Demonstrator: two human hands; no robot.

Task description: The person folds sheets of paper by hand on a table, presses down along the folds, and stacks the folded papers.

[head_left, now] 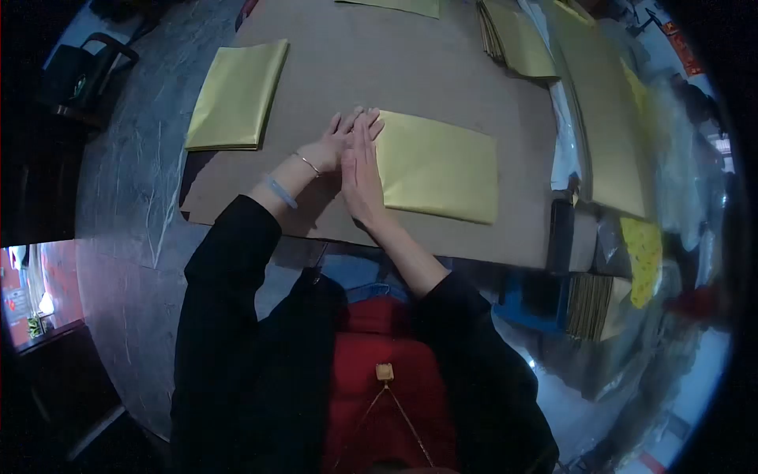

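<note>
A gold paper sheet [442, 170], which looks folded, lies flat on the brown table board [316, 79] in front of me. My right hand [364, 174] rests along its left edge, fingers stretched straight and side by side. Just beside and partly behind it is my left hand [338, 144], fingers extended and somewhat spread near the sheet's upper left corner. The two hands overlap, so part of the left fingers and the edge beneath are hidden. Neither hand appears to grasp anything.
A stack of gold paper [237, 95] lies at the board's left side. More folded gold pieces [517, 43] sit at the upper right, beside a tall gold pile [604, 118]. A bundle of brown sheets [592, 306] stands at lower right near a blue stool [529, 300].
</note>
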